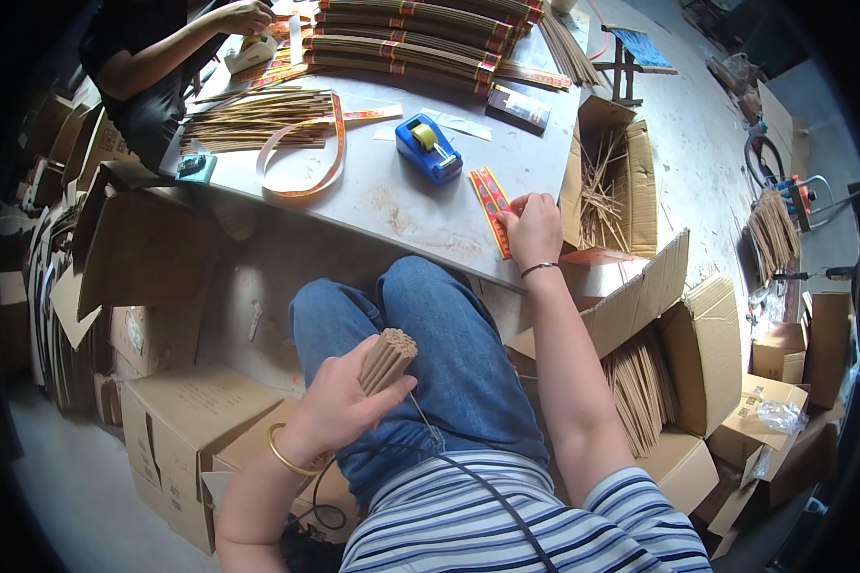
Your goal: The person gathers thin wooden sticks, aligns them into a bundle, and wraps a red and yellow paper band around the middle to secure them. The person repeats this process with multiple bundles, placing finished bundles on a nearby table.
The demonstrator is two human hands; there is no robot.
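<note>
My left hand (339, 399) is wrapped round a bundle of thin brown incense sticks (389, 357), held above my lap with the cut ends facing up. At the table's right front edge, my right hand (535, 229) pinches a red and yellow paper strip (493, 212) between thumb and fingers. Other strips lie right beside it, partly overlapped. A blue tape dispenser (430, 148) with a yellowish roll stands on the table to the left of my right hand.
Wrapped stick bundles (401, 53) are stacked at the table's far side. Loose sticks (258, 119) and a curled red-yellow band (301, 181) lie left. Open cartons of sticks (645, 186) stand right. A co-worker's arm (177, 53) reaches over the far left.
</note>
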